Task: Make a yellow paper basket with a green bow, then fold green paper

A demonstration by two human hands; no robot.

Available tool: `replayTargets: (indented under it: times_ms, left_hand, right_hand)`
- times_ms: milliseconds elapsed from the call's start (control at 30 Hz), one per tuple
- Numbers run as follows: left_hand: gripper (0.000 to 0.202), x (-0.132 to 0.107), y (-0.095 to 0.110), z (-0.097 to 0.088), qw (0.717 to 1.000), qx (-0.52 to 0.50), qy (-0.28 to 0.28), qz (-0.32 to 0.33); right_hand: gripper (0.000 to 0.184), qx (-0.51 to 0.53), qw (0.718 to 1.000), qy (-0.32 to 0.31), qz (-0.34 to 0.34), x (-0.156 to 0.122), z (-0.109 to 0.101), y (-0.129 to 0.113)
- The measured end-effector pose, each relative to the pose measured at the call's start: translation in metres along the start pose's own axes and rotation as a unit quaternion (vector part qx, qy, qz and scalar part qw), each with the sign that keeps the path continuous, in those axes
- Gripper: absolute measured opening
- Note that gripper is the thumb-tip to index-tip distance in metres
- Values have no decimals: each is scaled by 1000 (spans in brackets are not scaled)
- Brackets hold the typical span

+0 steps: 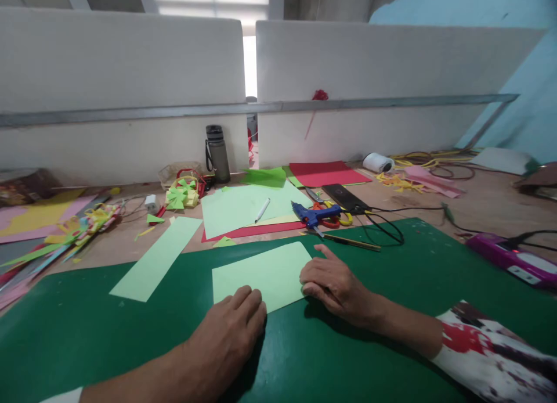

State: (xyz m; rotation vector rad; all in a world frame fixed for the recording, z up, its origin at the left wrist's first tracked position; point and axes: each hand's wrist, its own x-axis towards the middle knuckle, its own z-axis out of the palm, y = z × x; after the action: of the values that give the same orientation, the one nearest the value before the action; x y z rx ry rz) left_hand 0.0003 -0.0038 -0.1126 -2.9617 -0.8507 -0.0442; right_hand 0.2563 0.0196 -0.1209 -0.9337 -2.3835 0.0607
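A light green paper rectangle (265,274) lies flat on the green cutting mat (87,333). My left hand (230,327) rests palm down at the paper's near edge, fingertips lying on it. At the paper's right edge my right hand (333,281) presses down with its fingers together and slightly curled, thumb pointing up along the edge. Neither hand grips anything. A long strip of the same light green paper (156,258) lies to the left, half on the mat.
Behind the mat lie a larger green sheet (248,208) over red paper, a white pen (262,209), a blue glue gun (315,213), scissors (335,217), a black phone (346,197), a grey bottle (217,153) and paper scraps. A purple device (513,261) sits right. White partitions stand behind.
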Motion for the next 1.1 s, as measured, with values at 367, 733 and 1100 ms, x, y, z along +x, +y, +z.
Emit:
replayTargets:
  times_ms: [367,733,1100]
  left_hand:
    - [14,-4,0,7,996,-36,71,-46]
    - [35,-14,-9,23,998,29,53,3]
    - [34,-16,-18,9,998,44,8,-54]
  right_hand:
    - [26,26,999,-18,-23,8,4,-5]
    - [19,-28,999,-13,-39,1,-1,13]
    - [18,14,995,-49,-89,3,-2,12]
